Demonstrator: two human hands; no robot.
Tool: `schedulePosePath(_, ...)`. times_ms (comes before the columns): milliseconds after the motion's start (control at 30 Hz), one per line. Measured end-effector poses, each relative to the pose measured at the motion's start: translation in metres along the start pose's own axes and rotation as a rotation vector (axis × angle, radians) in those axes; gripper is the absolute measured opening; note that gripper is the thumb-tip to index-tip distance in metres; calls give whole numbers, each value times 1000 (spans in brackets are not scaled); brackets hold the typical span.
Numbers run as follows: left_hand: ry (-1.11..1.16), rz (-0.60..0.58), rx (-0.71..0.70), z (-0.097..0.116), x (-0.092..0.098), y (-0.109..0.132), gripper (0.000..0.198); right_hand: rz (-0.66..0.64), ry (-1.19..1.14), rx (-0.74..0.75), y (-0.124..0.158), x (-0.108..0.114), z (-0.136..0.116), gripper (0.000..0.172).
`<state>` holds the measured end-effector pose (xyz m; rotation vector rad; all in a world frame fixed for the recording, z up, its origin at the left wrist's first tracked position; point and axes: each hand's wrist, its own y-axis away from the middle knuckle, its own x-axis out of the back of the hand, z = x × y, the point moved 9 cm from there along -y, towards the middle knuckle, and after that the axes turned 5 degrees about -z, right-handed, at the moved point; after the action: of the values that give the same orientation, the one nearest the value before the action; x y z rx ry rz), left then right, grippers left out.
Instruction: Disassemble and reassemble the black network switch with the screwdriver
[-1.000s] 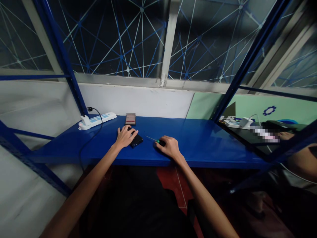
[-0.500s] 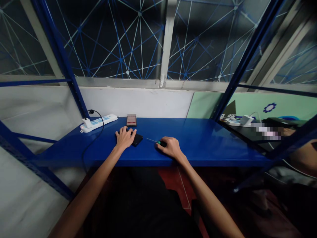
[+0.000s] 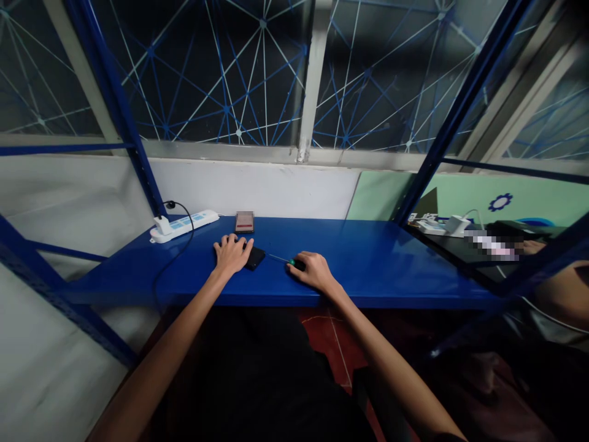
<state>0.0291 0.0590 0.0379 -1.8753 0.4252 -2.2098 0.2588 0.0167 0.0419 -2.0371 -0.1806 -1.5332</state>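
Observation:
My left hand (image 3: 232,253) lies flat, fingers spread, on a black phone-like device (image 3: 254,258) on the blue shelf (image 3: 368,264). My right hand (image 3: 315,271) is closed round the black and green handle of a small screwdriver (image 3: 284,261). The thin shaft of that tool points left toward the device, and its tip is close to the device's right edge. A second small device (image 3: 244,221) with a reddish face lies flat behind my left hand.
A white power strip (image 3: 184,224) with a plug and black cable sits at the shelf's back left. Blue rack posts stand on both sides. To the right, another person's arm (image 3: 559,294) rests at a neighbouring bench with white chargers (image 3: 453,226).
The black device has turned slightly under my left hand, and the screwdriver tip has come closer to it. Both hands stay in nearly the same places.

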Motion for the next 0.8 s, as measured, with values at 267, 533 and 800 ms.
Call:
schedulePosePath(267, -10, 2, -11, 2, 1, 0, 60, -6, -14, 25, -1, -1, -2, 33)
schedulePosePath(533, -13, 1, -14, 2, 2, 1, 59, -14, 4, 39, -4, -4, -4, 36)
schedulePosePath(800, -12, -3, -16, 2, 1, 1, 61, -8, -10, 44, -4, -6, -2, 35)
